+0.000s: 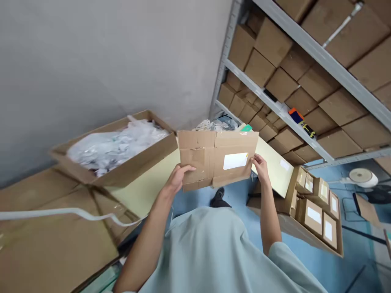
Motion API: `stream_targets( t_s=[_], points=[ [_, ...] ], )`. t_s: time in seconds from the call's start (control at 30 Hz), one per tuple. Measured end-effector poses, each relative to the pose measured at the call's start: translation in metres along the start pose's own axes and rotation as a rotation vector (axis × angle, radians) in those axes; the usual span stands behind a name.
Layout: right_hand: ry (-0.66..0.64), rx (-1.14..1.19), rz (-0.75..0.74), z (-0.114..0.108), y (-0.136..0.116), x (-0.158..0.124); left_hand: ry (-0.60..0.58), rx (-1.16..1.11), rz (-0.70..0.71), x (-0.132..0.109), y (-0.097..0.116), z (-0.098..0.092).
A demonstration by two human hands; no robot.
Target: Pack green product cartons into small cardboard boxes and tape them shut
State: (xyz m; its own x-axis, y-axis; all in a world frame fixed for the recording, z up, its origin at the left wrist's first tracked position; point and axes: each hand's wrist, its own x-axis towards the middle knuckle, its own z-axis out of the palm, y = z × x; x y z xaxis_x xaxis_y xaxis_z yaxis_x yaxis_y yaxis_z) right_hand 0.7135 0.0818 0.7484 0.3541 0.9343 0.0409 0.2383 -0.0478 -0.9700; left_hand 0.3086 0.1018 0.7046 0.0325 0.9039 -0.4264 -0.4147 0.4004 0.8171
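A flattened cardboard box point(203, 160) with a white label point(235, 161) on its right half is held up in front of my body. My left hand point(179, 178) grips its lower left part, thumb lying across the front face. On the right edge, beside the label, my right hand point(259, 166) pinches the cardboard between thumb and fingers. Some fingers of both hands are hidden behind the sheet. Creases and strips of tape show on its surface.
An open carton point(137, 160) of plastic-wrapped items stands at the left. Metal shelves point(305, 38) packed with boxes rise at the right. Below them a large carton point(308, 234) holds several small labelled boxes. A white strap point(76, 211) crosses the lower left.
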Motion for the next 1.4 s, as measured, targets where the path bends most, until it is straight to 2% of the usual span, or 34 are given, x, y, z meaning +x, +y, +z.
stream_targets(
  t_s=[0.07, 0.13, 0.23, 0.3, 0.37, 0.53, 0.67, 0.87, 0.97, 1.07, 1.27, 1.4],
  points=[
    [0.025, 0.034, 0.026, -0.037, 0.014, 0.002, -0.053, 0.091, 0.015, 0.022, -0.004, 0.039],
    [0.069, 0.057, 0.058, -0.071, 0.032, 0.008, -0.072, 0.171, 0.091, 0.051, -0.011, 0.080],
    [0.137, 0.065, 0.099, -0.115, 0.064, 0.024, 0.002, 0.242, 0.239, 0.099, -0.029, 0.147],
    [0.193, 0.044, 0.108, -0.140, 0.085, 0.038, 0.049, 0.262, 0.281, 0.128, -0.046, 0.192],
    [0.270, 0.008, 0.115, -0.162, 0.106, 0.052, 0.040, 0.275, 0.291, 0.151, -0.064, 0.233],
    [0.441, -0.137, 0.179, -0.200, 0.151, 0.071, -0.078, 0.326, 0.256, 0.183, -0.098, 0.318],
    [0.497, -0.202, 0.284, -0.206, 0.176, 0.078, -0.204, 0.381, 0.192, 0.206, -0.114, 0.369],
    [0.602, -0.073, 0.371, -0.183, 0.189, 0.096, -0.332, 0.453, 0.072, 0.252, -0.130, 0.419],
    [0.644, -0.073, 0.379, -0.173, 0.182, 0.102, -0.375, 0.424, 0.020, 0.272, -0.127, 0.436],
    [0.667, -0.090, 0.377, -0.167, 0.170, 0.106, -0.504, 0.425, -0.069, 0.287, -0.118, 0.450],
    [0.747, -0.068, 0.441, -0.161, 0.139, 0.120, -0.726, 0.510, -0.132, 0.305, -0.109, 0.468],
    [0.835, -0.160, 0.477, -0.170, 0.117, 0.134, -0.800, 0.579, -0.078, 0.315, -0.105, 0.465]
  ],
)
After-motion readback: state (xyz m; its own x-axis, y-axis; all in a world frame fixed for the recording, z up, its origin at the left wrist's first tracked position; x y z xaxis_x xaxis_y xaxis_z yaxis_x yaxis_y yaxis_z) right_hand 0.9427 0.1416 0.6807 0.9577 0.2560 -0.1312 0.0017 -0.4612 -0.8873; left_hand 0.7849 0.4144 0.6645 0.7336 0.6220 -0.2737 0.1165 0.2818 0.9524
